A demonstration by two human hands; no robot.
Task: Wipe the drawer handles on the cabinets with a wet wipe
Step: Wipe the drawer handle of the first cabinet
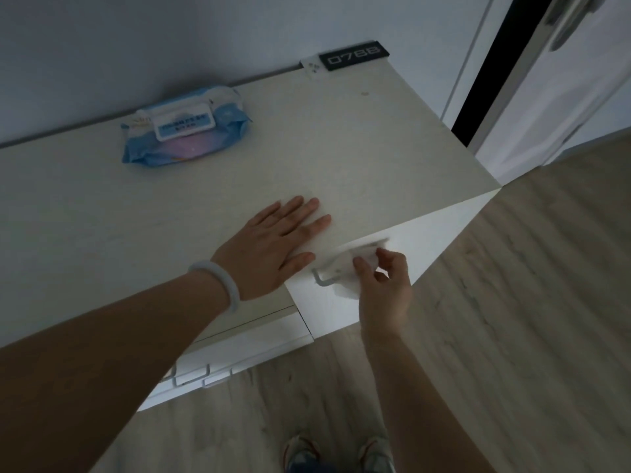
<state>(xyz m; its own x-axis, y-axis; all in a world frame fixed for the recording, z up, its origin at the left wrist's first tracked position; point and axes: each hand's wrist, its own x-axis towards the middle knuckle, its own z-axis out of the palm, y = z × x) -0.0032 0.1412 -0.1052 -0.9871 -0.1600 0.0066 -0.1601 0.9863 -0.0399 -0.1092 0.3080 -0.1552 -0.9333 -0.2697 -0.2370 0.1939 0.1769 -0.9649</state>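
Meanwhile left hand [273, 240] lies flat on cabinet top [358, 138]; right hand [384, 285] pinches wet wipe [345, 274].

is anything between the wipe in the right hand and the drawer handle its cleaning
Nothing visible stands between them. The right hand pinches the white wet wipe, which is already draped over the grey metal bar handle on the top white drawer front. The left hand lies flat on the pale cabinet top, off to the side.
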